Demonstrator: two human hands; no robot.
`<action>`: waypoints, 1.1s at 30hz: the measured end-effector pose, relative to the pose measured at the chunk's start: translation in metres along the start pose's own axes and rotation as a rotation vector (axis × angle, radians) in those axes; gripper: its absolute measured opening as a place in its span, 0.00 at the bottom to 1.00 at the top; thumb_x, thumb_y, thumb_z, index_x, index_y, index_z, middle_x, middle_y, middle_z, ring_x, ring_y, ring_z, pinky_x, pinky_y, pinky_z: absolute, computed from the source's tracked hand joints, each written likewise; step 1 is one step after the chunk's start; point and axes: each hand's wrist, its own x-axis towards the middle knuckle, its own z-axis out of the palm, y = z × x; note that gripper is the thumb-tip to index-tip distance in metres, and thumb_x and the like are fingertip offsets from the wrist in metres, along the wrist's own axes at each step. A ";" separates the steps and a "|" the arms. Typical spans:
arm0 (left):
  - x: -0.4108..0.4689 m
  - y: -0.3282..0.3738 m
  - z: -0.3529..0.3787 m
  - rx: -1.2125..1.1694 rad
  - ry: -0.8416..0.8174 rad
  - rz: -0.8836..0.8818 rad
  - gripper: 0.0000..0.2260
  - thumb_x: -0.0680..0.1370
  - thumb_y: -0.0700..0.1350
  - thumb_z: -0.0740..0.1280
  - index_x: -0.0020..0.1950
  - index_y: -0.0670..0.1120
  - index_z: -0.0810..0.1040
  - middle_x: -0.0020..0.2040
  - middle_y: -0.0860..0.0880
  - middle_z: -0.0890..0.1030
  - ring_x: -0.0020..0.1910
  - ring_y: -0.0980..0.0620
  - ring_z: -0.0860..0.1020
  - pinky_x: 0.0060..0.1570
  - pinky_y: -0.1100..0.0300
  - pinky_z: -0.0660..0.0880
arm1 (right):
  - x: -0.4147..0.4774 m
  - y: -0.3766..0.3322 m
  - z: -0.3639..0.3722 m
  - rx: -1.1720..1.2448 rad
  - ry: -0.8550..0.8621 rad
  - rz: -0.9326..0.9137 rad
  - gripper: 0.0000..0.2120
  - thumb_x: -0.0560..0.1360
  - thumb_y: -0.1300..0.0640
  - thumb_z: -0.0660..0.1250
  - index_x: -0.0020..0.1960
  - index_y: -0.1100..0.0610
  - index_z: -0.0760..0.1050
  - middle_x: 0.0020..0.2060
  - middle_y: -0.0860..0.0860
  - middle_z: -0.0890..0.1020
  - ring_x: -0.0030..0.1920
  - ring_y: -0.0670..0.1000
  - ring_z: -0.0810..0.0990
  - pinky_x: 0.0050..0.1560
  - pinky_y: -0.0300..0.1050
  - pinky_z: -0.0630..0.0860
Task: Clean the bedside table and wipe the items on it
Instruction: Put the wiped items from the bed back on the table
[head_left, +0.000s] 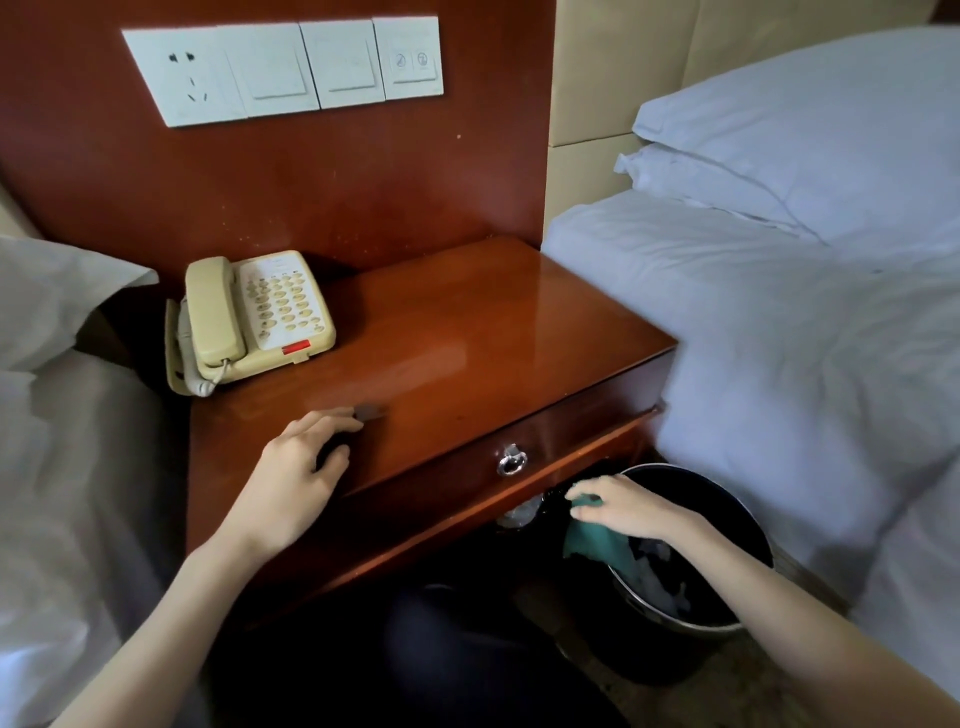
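Reddish glossy wood desk (467, 322) | cream telephone (260, 312) back left | left hand (301, 457) relaxed, fingertip touching small dark blurred item (370, 412) | right hand (623, 506) gripping green cloth (597, 545) over black bin (639, 649)

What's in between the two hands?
In the head view, the drawer front with its metal ring pull lies between the left hand and the right hand, which holds a green cloth.

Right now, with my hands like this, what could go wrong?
The small dark object by your left hand sits near the front edge of the glossy wooden bedside table; a nudge could knock it off. The green cloth in your right hand hangs over the round black waste bin and might touch rubbish.
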 end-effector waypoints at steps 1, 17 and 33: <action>-0.001 0.001 0.000 -0.007 0.007 -0.001 0.13 0.77 0.36 0.64 0.60 0.46 0.77 0.64 0.51 0.75 0.63 0.50 0.73 0.63 0.59 0.66 | -0.006 -0.007 -0.008 -0.011 -0.026 -0.028 0.19 0.76 0.48 0.65 0.65 0.50 0.75 0.64 0.52 0.78 0.63 0.49 0.76 0.66 0.47 0.70; 0.007 0.011 -0.078 -0.130 0.270 -0.067 0.11 0.78 0.39 0.64 0.54 0.55 0.80 0.47 0.57 0.83 0.47 0.63 0.78 0.42 0.79 0.68 | -0.059 -0.184 -0.147 -0.112 0.110 -0.462 0.11 0.77 0.53 0.62 0.56 0.49 0.80 0.48 0.48 0.84 0.51 0.48 0.81 0.52 0.41 0.75; -0.043 0.011 -0.177 0.055 0.243 -0.245 0.10 0.79 0.41 0.64 0.55 0.53 0.79 0.50 0.62 0.81 0.51 0.66 0.78 0.52 0.70 0.74 | 0.018 -0.343 -0.117 0.054 -0.076 -0.835 0.10 0.76 0.51 0.68 0.56 0.49 0.80 0.45 0.43 0.84 0.45 0.39 0.82 0.49 0.36 0.78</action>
